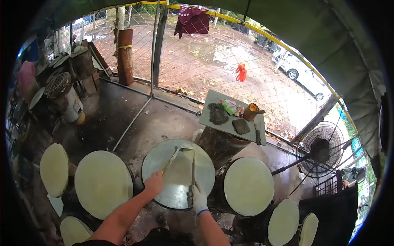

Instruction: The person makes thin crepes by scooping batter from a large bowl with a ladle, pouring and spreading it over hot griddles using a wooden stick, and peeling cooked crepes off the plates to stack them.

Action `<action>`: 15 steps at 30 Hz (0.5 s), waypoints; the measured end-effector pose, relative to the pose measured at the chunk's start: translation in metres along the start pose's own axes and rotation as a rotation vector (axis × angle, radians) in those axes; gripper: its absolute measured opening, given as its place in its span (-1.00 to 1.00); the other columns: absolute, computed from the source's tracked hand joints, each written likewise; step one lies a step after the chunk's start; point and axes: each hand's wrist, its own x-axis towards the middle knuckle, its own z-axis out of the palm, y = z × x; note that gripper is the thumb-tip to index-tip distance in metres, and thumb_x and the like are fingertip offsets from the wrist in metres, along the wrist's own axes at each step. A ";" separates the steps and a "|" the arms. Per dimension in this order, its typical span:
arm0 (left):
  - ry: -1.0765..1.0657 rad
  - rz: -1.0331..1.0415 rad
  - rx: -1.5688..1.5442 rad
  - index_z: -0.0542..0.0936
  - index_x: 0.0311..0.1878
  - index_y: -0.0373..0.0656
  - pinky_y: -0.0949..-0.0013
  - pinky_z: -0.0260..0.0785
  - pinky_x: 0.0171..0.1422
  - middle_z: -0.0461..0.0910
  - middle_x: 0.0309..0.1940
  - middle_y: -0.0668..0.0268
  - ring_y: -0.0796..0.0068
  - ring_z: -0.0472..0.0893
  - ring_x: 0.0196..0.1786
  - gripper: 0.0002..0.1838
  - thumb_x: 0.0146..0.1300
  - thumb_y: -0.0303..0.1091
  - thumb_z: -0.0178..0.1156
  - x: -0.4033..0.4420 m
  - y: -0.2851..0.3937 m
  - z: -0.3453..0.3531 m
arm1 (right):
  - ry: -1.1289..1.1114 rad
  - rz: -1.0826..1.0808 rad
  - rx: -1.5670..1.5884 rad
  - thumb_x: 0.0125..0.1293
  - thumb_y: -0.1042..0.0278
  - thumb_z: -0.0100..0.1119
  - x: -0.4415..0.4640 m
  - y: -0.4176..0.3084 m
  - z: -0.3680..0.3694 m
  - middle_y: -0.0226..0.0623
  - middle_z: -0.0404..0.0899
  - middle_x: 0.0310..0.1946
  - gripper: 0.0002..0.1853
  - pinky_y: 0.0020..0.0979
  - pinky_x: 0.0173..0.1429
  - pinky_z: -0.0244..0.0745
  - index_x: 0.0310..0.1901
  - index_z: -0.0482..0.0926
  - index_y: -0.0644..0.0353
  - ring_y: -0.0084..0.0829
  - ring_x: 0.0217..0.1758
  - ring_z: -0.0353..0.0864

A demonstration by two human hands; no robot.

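We see the bare round grey metal plate (172, 192) in the middle, directly under and beyond both hands. Our left hand (153, 184) lies over its left side, fingers closed around a slim tool with a tan handle (169, 163), whose long axis slants far and slightly right. Our right hand (200, 199), in a white glove with a blue cuff, grips a long, narrow, straight metal tool (193, 170), which points almost straight to the far side. Both tips lie near the plate's far rim; the right tool's is the nearer to a small pale flat piece (187, 146), though we cannot tell whether they touch.

We count two hands, two tools, one bare plate and six round plates coated pale yellow-green: three on the left (103, 184) and three on the right (249, 186). Beyond stands one grey board (213, 96), bearing one rusty brown can (251, 112) and one dark-handled scraper (257, 132).
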 end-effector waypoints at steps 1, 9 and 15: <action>0.013 0.023 0.005 0.38 0.09 -0.15 -0.01 0.48 -0.08 0.54 -0.17 -0.02 -0.08 0.61 -0.16 -0.68 0.28 -0.33 -0.03 -0.001 -0.006 -0.006 | 0.057 -0.065 -0.136 0.38 0.25 0.06 0.003 0.000 -0.008 -0.26 0.64 -0.16 -0.56 -0.54 -0.06 0.46 0.27 0.45 0.12 -0.50 -0.14 0.60; 0.154 0.155 0.103 0.38 0.28 -0.06 0.02 0.47 -0.20 0.40 -0.19 0.01 -0.02 0.58 -0.30 -0.47 0.18 -0.40 0.07 -0.003 -0.058 -0.021 | 0.001 -0.094 -0.232 0.38 0.25 0.07 -0.004 -0.026 0.029 -0.17 0.61 -0.04 -0.52 -0.47 0.01 0.44 0.29 0.41 0.21 -0.42 -0.05 0.59; 0.204 0.174 0.150 0.42 0.29 0.01 0.05 0.40 -0.28 0.36 -0.24 0.05 0.03 0.52 -0.34 -0.43 0.14 -0.49 0.08 -0.006 -0.085 -0.044 | 0.151 -0.376 -0.351 0.37 0.26 0.08 0.050 0.047 0.004 -0.29 0.58 -0.22 -0.56 -0.52 -0.20 0.36 0.25 0.46 0.20 -0.54 -0.27 0.47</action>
